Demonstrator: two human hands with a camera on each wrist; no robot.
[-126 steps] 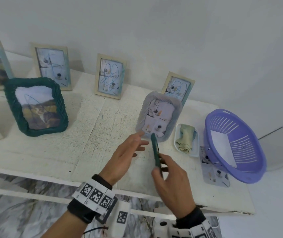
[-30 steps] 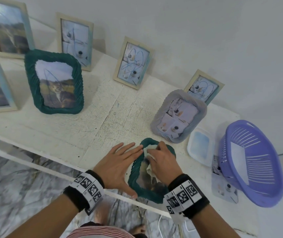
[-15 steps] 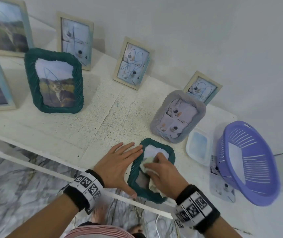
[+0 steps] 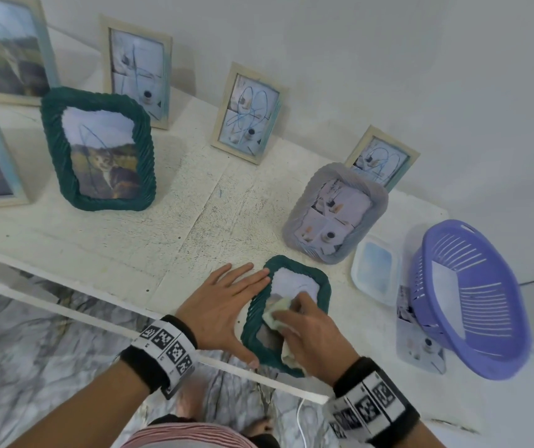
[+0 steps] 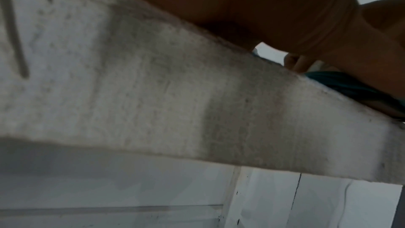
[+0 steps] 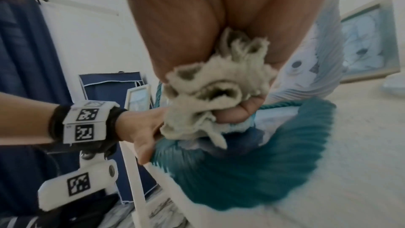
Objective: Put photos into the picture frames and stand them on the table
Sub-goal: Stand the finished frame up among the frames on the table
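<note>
A small green ribbed picture frame [image 4: 295,263] lies flat at the table's near edge with a photo showing under its glass. My left hand [image 4: 223,305] rests flat beside it, fingers straight against its left rim and thumb at its near corner. My right hand [image 4: 309,329] grips a crumpled pale cloth [image 4: 277,313] and presses it on the glass. The right wrist view shows the cloth [image 6: 208,103] bunched in my fingers over the green frame [image 6: 241,176], with my left hand [image 6: 140,127] at its side. In the left wrist view only a sliver of the green frame [image 5: 350,87] shows past the table edge.
A larger green frame [image 4: 53,130] and a grey ribbed frame [image 4: 294,227] stand on the white table [image 4: 129,240], with several wooden frames along the wall. At the right are a clear plastic container [image 4: 375,273], a purple basket [image 4: 472,299] and a loose photo [image 4: 420,347].
Four seconds ago the right hand held the frame upright and the cloth lay in the container. Since then the frame was laid flat, and the cloth has slid down the glass toward me.
</note>
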